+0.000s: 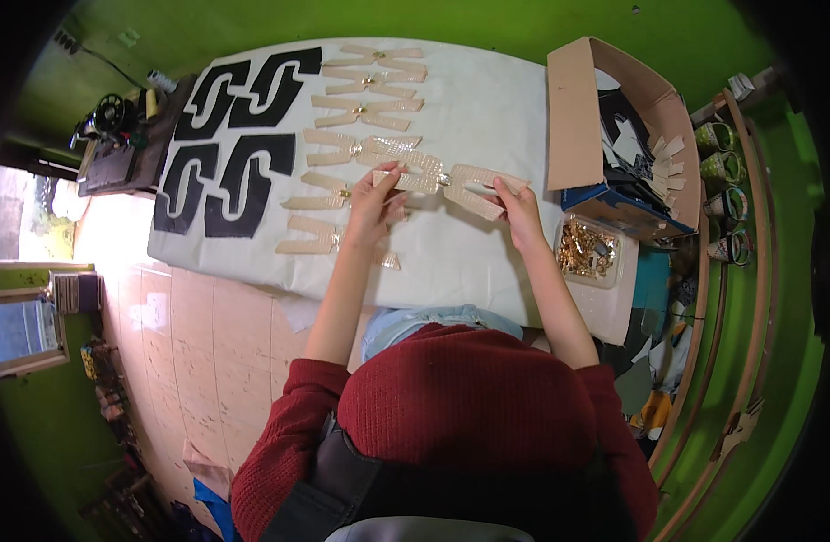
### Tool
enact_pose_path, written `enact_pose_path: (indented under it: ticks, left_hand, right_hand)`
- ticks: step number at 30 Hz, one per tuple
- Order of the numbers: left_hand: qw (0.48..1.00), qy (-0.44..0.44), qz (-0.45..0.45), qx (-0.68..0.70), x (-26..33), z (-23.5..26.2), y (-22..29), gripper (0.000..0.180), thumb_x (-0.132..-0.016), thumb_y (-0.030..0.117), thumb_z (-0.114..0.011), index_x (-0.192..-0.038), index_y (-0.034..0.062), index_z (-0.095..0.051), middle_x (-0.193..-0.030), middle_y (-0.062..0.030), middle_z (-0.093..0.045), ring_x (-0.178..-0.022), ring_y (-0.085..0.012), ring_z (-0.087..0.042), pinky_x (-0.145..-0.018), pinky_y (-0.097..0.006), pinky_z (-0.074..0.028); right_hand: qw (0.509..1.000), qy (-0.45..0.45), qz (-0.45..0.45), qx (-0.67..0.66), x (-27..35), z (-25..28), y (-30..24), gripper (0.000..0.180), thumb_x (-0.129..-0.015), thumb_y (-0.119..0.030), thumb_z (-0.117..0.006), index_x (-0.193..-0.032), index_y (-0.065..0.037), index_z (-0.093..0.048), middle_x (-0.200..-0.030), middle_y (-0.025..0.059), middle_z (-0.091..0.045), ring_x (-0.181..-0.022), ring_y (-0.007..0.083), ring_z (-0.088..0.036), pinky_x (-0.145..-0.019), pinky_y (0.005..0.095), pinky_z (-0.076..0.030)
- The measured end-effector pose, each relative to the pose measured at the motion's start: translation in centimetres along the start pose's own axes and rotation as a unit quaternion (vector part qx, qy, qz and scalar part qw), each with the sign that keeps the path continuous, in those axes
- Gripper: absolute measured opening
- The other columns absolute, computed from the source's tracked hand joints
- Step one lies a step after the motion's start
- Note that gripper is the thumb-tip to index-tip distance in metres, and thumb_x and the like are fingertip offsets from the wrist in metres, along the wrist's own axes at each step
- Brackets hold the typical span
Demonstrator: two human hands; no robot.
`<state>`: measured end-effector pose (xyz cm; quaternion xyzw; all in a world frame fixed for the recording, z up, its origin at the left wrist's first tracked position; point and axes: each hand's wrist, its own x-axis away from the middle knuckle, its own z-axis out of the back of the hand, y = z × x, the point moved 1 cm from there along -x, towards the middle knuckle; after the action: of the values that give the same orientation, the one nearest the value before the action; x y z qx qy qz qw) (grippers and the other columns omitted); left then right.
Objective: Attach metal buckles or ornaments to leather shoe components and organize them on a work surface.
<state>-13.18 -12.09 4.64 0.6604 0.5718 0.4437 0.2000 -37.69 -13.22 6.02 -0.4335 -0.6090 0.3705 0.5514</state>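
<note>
Above the white-covered table (487, 117) I hold up a beige crocodile-textured strap piece (474, 188), its forked ends joined at a small metal buckle in the middle. My left hand (372, 206) pinches its left end, and my right hand (521, 215) grips its right end between thumb and fingers. Several similar X-shaped beige strap pieces (370, 83) lie in a column beyond and left of my hands, with small gold-coloured fittings at their centres. Below my left wrist, part of the lowest strap piece (308, 237) is covered by my forearm.
Four-sided black cut-out panels, several of them (239, 185), lie at the table's left. A cardboard box (573, 117) with black and beige scraps stands at right, beside a clear tub (588, 251) of gold fittings. A sewing machine (112, 117) stands far left; a wooden rack (749, 361) lines the right wall.
</note>
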Motion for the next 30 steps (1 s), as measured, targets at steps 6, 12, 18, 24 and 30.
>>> enact_pose_path:
  ticks: [6,12,18,24,30]
  left_hand:
    - [0.967,-0.080,-0.056,-0.236,-10.5,-3.6,4.3,0.039,-0.081,0.004,-0.068,-0.116,0.0006,-0.050,-0.097,-0.0097,-0.067,-0.083,-0.0110,-0.064,-0.072,-0.021,-0.054]
    - [0.924,-0.058,-0.196,-0.325,-21.3,-5.4,4.7,0.035,-0.074,0.005,-0.075,-0.104,0.0003,-0.059,-0.088,-0.0030,-0.068,-0.072,-0.0058,-0.059,-0.063,-0.020,-0.049]
    - [0.848,0.002,-0.260,-0.462,-27.0,-9.5,1.9,0.022,-0.071,0.011,-0.077,-0.087,0.0022,-0.065,-0.074,0.0005,-0.062,-0.056,-0.0062,-0.045,-0.051,-0.024,-0.038]
    - [0.775,-0.014,-0.245,-0.582,-28.8,-8.9,1.9,0.015,-0.073,0.010,-0.072,-0.083,0.0012,-0.065,-0.066,-0.0104,-0.061,-0.056,-0.0165,-0.054,-0.055,-0.030,-0.044]
    - [0.748,-0.026,-0.323,-0.579,-28.8,-10.1,0.8,0.012,-0.076,0.006,-0.067,-0.085,-0.0017,-0.064,-0.074,-0.0180,-0.065,-0.066,-0.0279,-0.063,-0.064,-0.034,-0.049]
  right_hand:
    - [0.988,0.078,0.124,-0.048,-10.5,0.0,-1.0,0.029,-0.090,-0.016,-0.060,-0.112,-0.001,-0.049,-0.099,0.0099,-0.061,-0.079,0.0161,-0.064,-0.065,0.0274,-0.052]
    - [0.962,0.173,0.211,-0.010,-19.1,-2.0,-4.6,0.034,-0.075,-0.002,-0.070,-0.103,0.000,-0.050,-0.093,0.0116,-0.061,-0.074,0.0202,-0.065,-0.066,0.0279,-0.052]
    - [0.903,0.320,0.248,0.140,-27.3,2.4,-3.9,0.044,-0.075,-0.011,-0.073,-0.110,-0.006,-0.047,-0.088,0.0118,-0.063,-0.076,0.0203,-0.066,-0.069,0.0320,-0.051]
    - [0.898,0.303,0.187,0.257,-29.3,0.8,-4.2,0.043,-0.076,-0.006,-0.071,-0.110,-0.005,-0.045,-0.082,0.0146,-0.065,-0.073,0.0240,-0.065,-0.067,0.0318,-0.051]
    - [0.885,0.309,0.227,0.263,-29.8,1.6,-3.4,0.045,-0.076,-0.009,-0.068,-0.114,-0.006,-0.043,-0.089,0.0157,-0.063,-0.075,0.0321,-0.064,-0.073,0.0410,-0.047]
